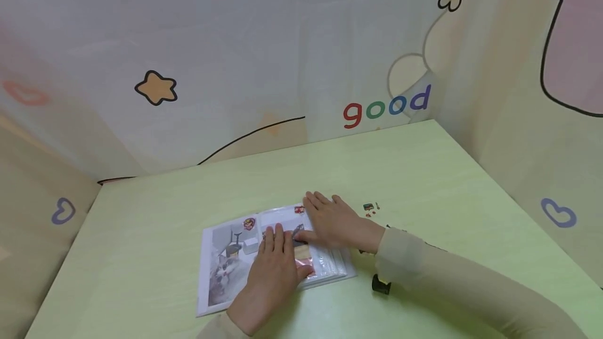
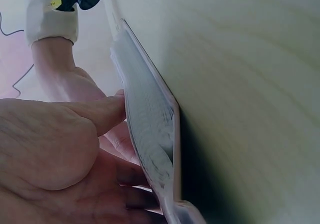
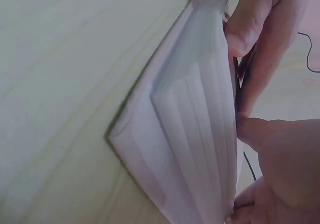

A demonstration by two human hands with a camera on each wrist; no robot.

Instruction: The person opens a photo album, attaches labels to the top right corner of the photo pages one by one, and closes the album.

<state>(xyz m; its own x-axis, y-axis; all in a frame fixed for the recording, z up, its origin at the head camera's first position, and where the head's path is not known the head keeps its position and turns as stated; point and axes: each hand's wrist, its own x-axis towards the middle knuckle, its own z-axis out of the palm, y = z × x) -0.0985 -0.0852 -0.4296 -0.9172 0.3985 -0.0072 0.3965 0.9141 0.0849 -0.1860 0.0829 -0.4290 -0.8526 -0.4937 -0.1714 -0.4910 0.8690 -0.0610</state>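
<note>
Head view: photo album lies open at lower centre of green table. Left hand flat, fingers straight, pressing page; right hand flat on right-hand pages. Risk: plastic sleeves slippery, so album may slide or pages spring shut if pressure eases; small stickers just right could scatter.

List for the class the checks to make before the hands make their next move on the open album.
1. Album lies open and flat on the table: ok.
2. Left hand rests on the right page: ok.
3. Right hand lies flat on that page too: ok.
4. What is under the fingers, and whether any grip holds it: cannot tell.
5. Small stickers lie clear of the album: ok.
6. Black roll sits close to the right sleeve, may get knocked: not ok.
</note>
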